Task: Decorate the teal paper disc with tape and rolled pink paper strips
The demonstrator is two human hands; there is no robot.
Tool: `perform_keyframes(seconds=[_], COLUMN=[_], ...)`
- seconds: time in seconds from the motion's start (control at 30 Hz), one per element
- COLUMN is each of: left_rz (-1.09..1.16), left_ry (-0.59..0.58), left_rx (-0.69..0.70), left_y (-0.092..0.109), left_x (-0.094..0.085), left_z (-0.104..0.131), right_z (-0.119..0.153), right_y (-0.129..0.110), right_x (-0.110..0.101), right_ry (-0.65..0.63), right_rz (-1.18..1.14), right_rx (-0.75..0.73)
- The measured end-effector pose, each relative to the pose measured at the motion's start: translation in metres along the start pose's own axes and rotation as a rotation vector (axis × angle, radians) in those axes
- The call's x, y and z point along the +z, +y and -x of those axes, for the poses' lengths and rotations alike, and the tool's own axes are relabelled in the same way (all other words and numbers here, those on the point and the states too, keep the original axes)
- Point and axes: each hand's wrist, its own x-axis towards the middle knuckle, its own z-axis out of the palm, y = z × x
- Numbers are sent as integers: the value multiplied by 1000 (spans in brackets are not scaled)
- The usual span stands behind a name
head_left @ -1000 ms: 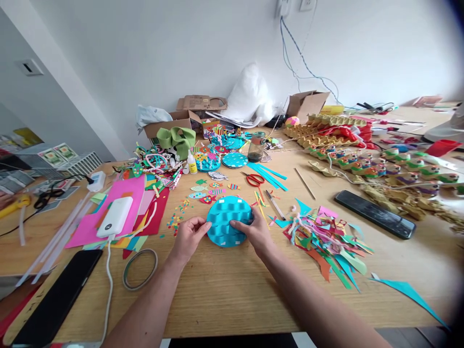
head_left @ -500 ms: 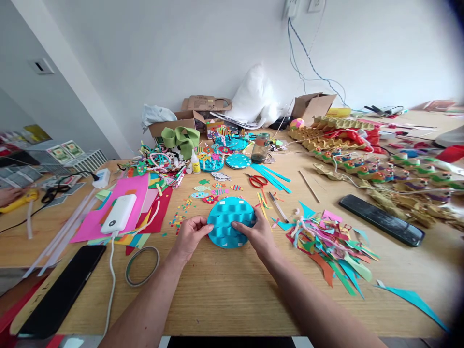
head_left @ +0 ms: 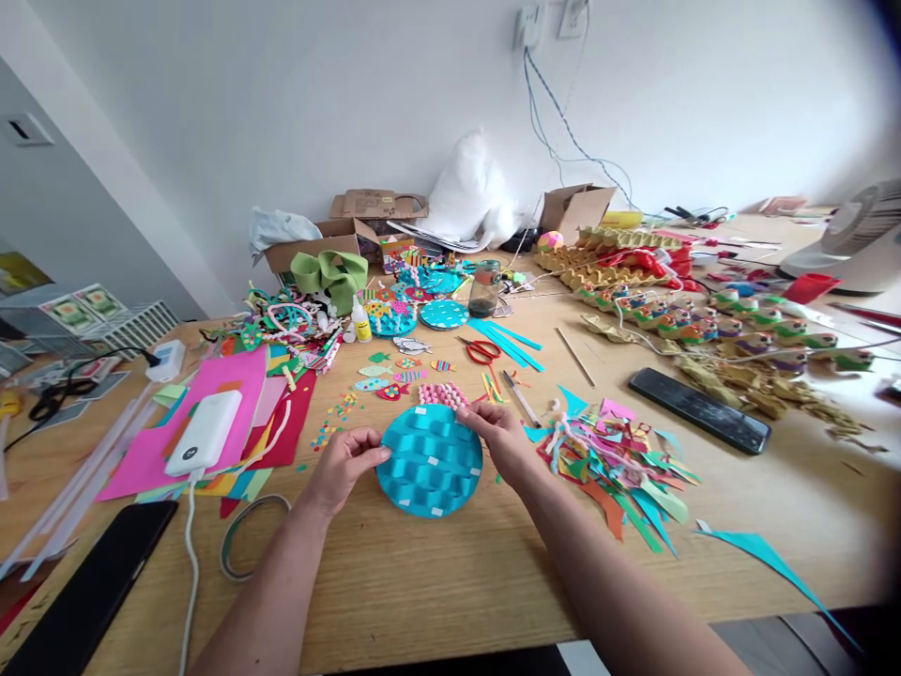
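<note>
Between my hands is a round blue paper disc (head_left: 431,460) with wavy paper strips across it and small white patches on its face. My left hand (head_left: 346,468) pinches its left edge between thumb and fingers. At the upper right edge, my right hand (head_left: 498,436) grips the same disc. Just behind it lies a pink and white beaded-looking piece (head_left: 442,395), partly covered by the disc. Several patterned paper fish (head_left: 410,376) lie beyond, beside scattered confetti dots (head_left: 336,419). Red-handled scissors (head_left: 482,351) and a pen (head_left: 521,398) rest further back.
To the right lie a heap of paper scraps (head_left: 619,460), a phone (head_left: 698,409) and painted egg-carton pieces (head_left: 704,319). On the left are a white power bank (head_left: 204,432), a tape roll (head_left: 236,537) and another phone (head_left: 88,591). A glass jar (head_left: 485,289) and glue bottle (head_left: 360,321) stand behind.
The disc has come closer to me and tilted. My right hand has shifted from its face to its upper right edge, and the pink and white piece behind shows more. The view has turned rightward.
</note>
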Motion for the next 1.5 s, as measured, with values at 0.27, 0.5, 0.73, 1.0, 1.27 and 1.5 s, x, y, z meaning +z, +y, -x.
perform_keyframes(seconds=[0.27,0.5,0.73,1.0,1.27,1.5], left_rz=[63,156,19,16,54,79], left_ry=[69,24,-99,-113,-98,-97], left_rx=[-36,-135,-114,-110,-119,-146], left_y=[2,1,1,-1,-1,-2], left_x=[3,2,8,10,11,9], left_z=[0,1,4,3,4,3], right_z=[-1,5,8,8,8,9], right_y=[1,-10,2,5,6,7], right_x=[-3,0,4,10,9,11], right_ry=[-59,-202,-328,-280,-310,-320], right_rz=[140,75,208,196,260,301], right_rx=[6,17,22,27,34,51])
